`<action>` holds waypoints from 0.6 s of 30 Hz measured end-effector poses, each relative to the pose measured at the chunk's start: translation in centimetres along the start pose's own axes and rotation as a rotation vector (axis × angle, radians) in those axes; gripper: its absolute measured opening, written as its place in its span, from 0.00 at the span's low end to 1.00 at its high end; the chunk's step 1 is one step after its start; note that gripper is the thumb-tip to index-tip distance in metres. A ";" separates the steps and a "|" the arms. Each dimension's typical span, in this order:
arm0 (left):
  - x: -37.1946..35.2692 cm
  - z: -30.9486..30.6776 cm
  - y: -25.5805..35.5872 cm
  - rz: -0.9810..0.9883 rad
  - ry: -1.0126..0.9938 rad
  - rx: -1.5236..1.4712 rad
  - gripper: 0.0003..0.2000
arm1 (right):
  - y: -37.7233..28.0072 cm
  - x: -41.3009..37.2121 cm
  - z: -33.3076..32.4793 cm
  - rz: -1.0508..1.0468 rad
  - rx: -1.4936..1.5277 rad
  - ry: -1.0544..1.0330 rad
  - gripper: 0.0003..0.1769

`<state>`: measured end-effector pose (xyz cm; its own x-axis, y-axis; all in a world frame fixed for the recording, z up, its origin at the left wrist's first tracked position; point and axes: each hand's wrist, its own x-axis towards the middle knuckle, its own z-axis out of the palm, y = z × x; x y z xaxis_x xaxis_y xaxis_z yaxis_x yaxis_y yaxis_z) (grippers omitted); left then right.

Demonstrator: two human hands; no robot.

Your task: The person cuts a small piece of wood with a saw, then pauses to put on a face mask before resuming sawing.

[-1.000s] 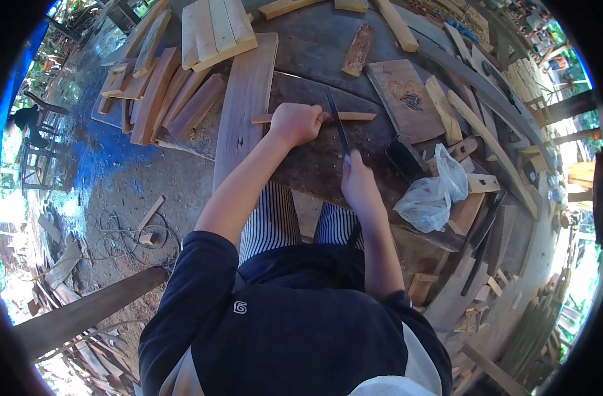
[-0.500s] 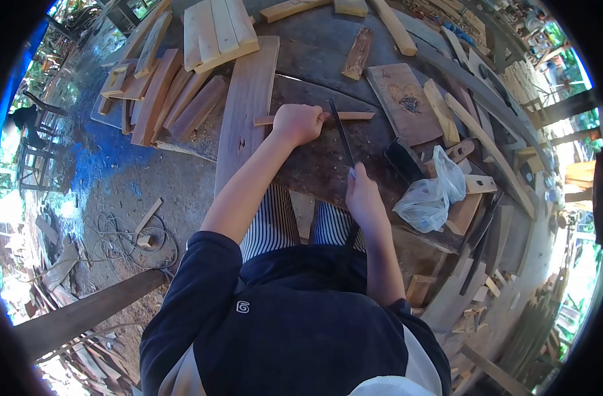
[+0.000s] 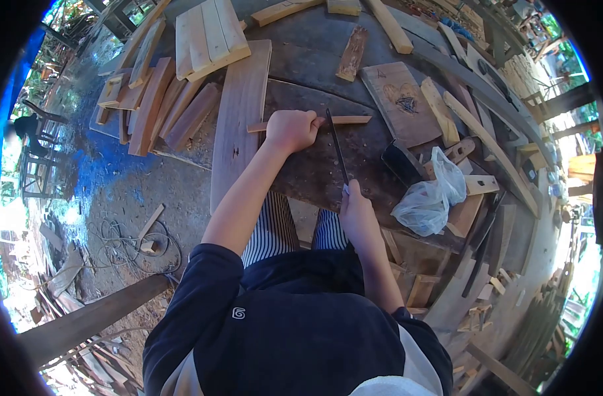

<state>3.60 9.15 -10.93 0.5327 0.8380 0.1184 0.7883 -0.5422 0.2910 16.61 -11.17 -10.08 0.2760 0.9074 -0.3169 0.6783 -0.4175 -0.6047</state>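
Observation:
My left hand [image 3: 292, 131] is closed round a thin wooden strip [image 3: 351, 121], which lies crosswise over the dark workbench and a long plank [image 3: 240, 112]. In my right hand [image 3: 358, 210] is a handsaw [image 3: 337, 150], seen nearly edge-on as a narrow dark blade pointing away from me. Its far end crosses the strip just right of my left thumb. My fingers hide the saw's handle.
To the right lie a clear plastic bag [image 3: 431, 198], a black box-like object [image 3: 402, 164] and a board [image 3: 400, 105] with small nails on it. Glued-up boards [image 3: 211, 36] and stacked wood pieces [image 3: 153, 105] stand at left. A cord [image 3: 126, 244] lies tangled on the floor.
My right hand has drawn the saw slightly back toward my body and to the left. My left hand keeps its hold on the strip. The whole view has shifted a little.

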 end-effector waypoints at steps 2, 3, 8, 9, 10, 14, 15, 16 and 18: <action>-0.2 0.1 0.0 0.039 0.005 0.015 0.18 | -0.3 0.2 -0.3 -0.001 0.030 -0.007 0.11; -0.3 0.1 -0.1 0.042 0.002 0.015 0.18 | -1.3 1.8 -0.5 -0.015 0.003 0.007 0.11; -0.2 0.1 0.0 0.041 -0.017 0.037 0.18 | -4.0 9.8 0.7 -0.125 -0.069 0.154 0.13; -0.2 0.1 -0.1 0.039 -0.018 0.040 0.18 | -4.4 10.0 0.8 -0.145 -0.076 0.192 0.14; -0.2 0.0 0.0 0.012 -0.028 0.040 0.18 | -4.4 9.9 0.7 -0.145 -0.074 0.191 0.14; -0.9 0.1 1.2 0.076 -0.051 0.044 0.17 | -2.9 8.1 -0.2 -0.088 -0.042 0.115 0.13; -1.3 0.5 1.6 0.072 -0.054 0.046 0.17 | -2.4 7.3 -0.2 -0.072 -0.036 0.101 0.12; -1.6 1.2 1.9 0.102 -0.038 -0.003 0.16 | -2.0 6.6 -0.2 -0.076 -0.033 0.095 0.12; -2.1 2.0 1.7 0.123 -0.016 -0.048 0.15 | -1.8 5.6 -0.4 -0.057 0.004 0.077 0.11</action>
<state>4.40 6.34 -12.58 0.6293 0.7642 0.1412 0.7013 -0.6367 0.3205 17.23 -5.33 -10.44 0.2886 0.9307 -0.2249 0.6917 -0.3651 -0.6231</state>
